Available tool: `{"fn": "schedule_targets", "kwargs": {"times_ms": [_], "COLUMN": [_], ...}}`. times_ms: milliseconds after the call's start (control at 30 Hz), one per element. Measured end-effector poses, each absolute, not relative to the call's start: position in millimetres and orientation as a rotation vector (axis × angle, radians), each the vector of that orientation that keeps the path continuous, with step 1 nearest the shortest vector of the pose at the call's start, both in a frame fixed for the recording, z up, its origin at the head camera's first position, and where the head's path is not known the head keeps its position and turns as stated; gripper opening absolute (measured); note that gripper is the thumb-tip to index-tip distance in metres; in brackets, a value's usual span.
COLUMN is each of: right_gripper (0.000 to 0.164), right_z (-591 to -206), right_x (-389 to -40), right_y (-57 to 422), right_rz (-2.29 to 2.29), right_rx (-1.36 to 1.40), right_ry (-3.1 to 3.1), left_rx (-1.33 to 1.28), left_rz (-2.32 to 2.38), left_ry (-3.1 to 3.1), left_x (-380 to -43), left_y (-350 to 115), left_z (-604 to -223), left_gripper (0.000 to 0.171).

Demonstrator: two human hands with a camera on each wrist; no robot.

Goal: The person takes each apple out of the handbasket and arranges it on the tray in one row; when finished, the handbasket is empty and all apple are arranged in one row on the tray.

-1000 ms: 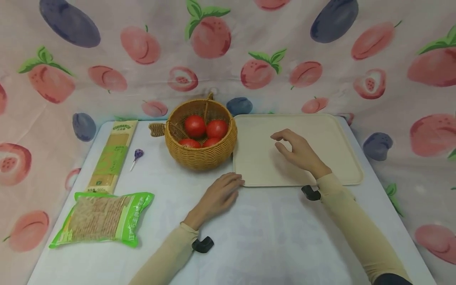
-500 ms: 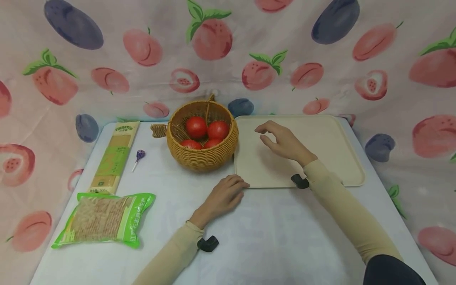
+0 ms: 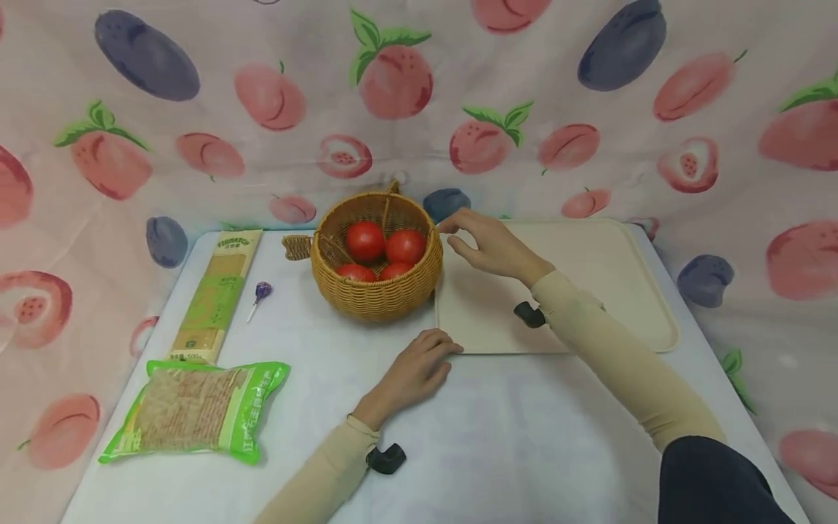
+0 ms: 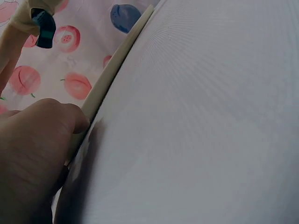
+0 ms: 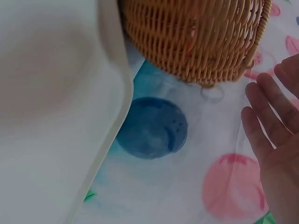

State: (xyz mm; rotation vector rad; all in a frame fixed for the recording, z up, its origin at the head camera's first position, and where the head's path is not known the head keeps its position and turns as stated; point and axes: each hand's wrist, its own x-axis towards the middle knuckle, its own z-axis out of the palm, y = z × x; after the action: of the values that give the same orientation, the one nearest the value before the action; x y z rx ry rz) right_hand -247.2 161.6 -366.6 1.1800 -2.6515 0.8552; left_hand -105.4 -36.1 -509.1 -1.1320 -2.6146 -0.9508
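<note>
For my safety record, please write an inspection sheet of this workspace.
Surface: white fabric tablecloth
Job's things: round brown wicker basket holding four visible round red fruits; cream rectangular tray, right of it
Clutter, at left: flat yellow-green packet; plump green-edged clear bag; purple-headed lollipop
Hands: left hand touches tray's near-left corner; right hand near basket's rim, contact unclear
Cables: nothing seen
Surroundings: pale pink fruit-printed fabric backdrop
</note>
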Motion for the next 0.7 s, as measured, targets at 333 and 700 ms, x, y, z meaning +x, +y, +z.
{"fn": "schedule_targets", "kwargs": {"times_ms": [333,700], "right_gripper": [0.021,0.03], "right_z": [-356.7,-354.4], "right_x": [-264.8,-283.5], "right_y": [132.3,99.4], "right_rz": [0.802,0.683], "right_rx": [1.289,1.389], "right_ry": [-2.678,-2.846], "left_rx": [-1.131,-1.129], "left_rz": [-0.947,-0.942], "left_ry": [-2.657,-2.661], "left_x": [-105.9,-104.0], "left_y": [-34.5,-34.2], "left_z": [-510.9,-509.5], "left_gripper": [0.03,0.031]}}
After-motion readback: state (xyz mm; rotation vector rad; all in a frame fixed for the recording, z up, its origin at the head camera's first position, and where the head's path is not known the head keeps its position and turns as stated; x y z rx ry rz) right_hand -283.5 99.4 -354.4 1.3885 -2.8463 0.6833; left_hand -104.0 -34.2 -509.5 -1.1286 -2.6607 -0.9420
